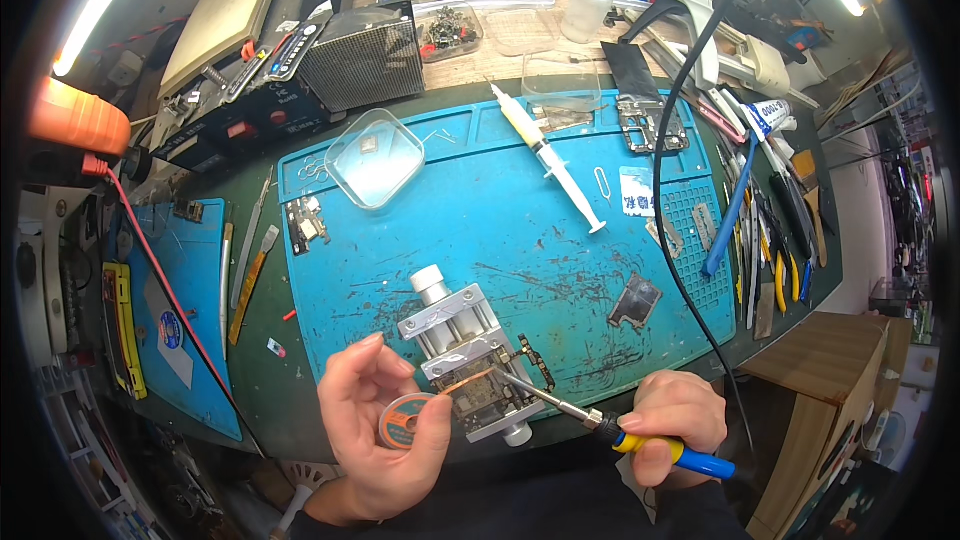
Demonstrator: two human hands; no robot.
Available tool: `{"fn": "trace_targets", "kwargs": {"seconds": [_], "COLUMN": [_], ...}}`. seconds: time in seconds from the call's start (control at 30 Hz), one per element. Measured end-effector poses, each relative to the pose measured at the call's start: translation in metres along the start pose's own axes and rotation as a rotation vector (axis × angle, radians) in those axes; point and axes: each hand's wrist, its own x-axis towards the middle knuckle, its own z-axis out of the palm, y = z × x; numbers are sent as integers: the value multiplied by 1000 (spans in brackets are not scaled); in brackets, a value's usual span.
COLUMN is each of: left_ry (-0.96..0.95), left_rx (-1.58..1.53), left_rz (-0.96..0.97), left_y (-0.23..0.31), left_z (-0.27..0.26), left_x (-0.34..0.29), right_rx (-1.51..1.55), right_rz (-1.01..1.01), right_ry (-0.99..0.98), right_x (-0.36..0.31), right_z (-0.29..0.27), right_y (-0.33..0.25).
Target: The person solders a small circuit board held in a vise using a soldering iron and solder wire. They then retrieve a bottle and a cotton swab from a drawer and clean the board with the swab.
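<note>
My left hand [385,430] pinches a small round spool of copper desoldering braid [403,421] between thumb and fingers. A short length of the copper braid reaches from it over a dark circuit board [472,402]. That board sits clamped in a silver metal holder [455,325] with round knobs at its ends. My right hand [675,428] is closed round the yellow and blue handle of a soldering iron [570,408]. The iron's tip points left, down at the board by the end of the braid; whether it touches is too small to tell.
On the blue mat [480,230] lie a syringe [550,160], a clear lidless box [375,160] and a dark flat plate [635,301]. A black cable [662,200] hangs across the right side. Pliers and tweezers [785,240] crowd the right edge; tweezers and a knife [254,285] lie left.
</note>
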Motion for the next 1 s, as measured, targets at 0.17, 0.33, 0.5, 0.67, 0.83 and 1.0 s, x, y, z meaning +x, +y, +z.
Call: {"fn": "trace_targets", "kwargs": {"seconds": [0.17, 0.33, 0.5, 0.67, 0.83, 1.0], "left_ry": [-6, -1, 5, 14, 9, 7], "left_rx": [21, 50, 47, 26, 22, 14], "left_rz": [5, 13, 16, 22, 23, 19], "left_y": [-1, -1, -1, -3, -2, -2], "left_z": [1, 1, 1, 1, 1, 0], "left_x": [1, 1, 2, 1, 2, 2], "right_rx": [-19, -21, -21, -14, -16, -18], "right_rz": [-12, -19, -7, 8, 27, 43], "right_ry": [35, 37, 19, 12, 10, -9], "right_x": [-2, -2, 0, 1, 1, 2], "right_z": [1, 1, 0, 1, 0, 0], "right_y": [1, 1, 1, 0, -1, -1]}}
